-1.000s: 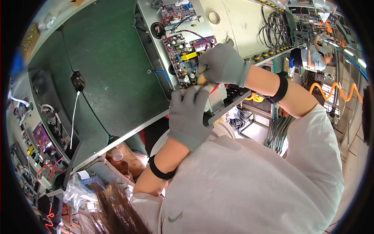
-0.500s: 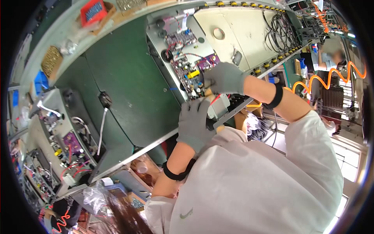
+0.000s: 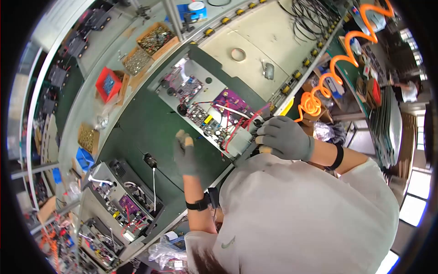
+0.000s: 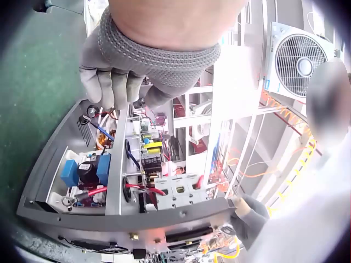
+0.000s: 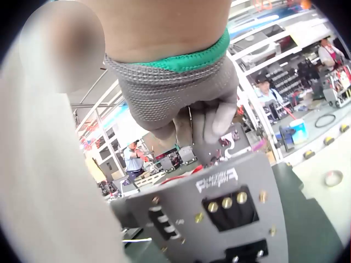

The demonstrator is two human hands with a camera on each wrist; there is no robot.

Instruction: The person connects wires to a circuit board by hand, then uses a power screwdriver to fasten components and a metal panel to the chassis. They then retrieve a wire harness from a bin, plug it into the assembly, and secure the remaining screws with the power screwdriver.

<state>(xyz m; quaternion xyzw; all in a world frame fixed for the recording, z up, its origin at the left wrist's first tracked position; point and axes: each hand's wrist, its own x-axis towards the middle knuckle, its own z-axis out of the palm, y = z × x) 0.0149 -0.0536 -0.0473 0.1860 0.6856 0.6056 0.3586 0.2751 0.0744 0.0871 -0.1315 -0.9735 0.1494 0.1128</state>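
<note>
A grey metal chassis (image 3: 198,67) lies on the green bench top. Inside it are a purple circuit board (image 3: 226,99), other boards full of parts, and red wires (image 3: 233,138). My right hand (image 3: 285,138), in a grey glove with tan fingertips, grips the near end panel (image 5: 184,219) at its corner. In the left wrist view the fingers of that hand (image 4: 248,218) bend over the panel's corner. My left hand (image 3: 185,154), gloved alike, hovers left of the chassis with its fingers extended and holds nothing.
Another opened chassis (image 3: 98,196) stands at the lower left, near a white cable (image 3: 154,189). Boxes of small parts (image 3: 157,39) and a red bin (image 3: 108,85) line the far edge. A tape ring (image 3: 238,55) lies on the pale bench; an orange coiled hose (image 3: 335,68) hangs to the right.
My left hand has left the chassis edge and moved out to the left. The right hand has come off the circuit board to the end panel. The head view has turned and shifted.
</note>
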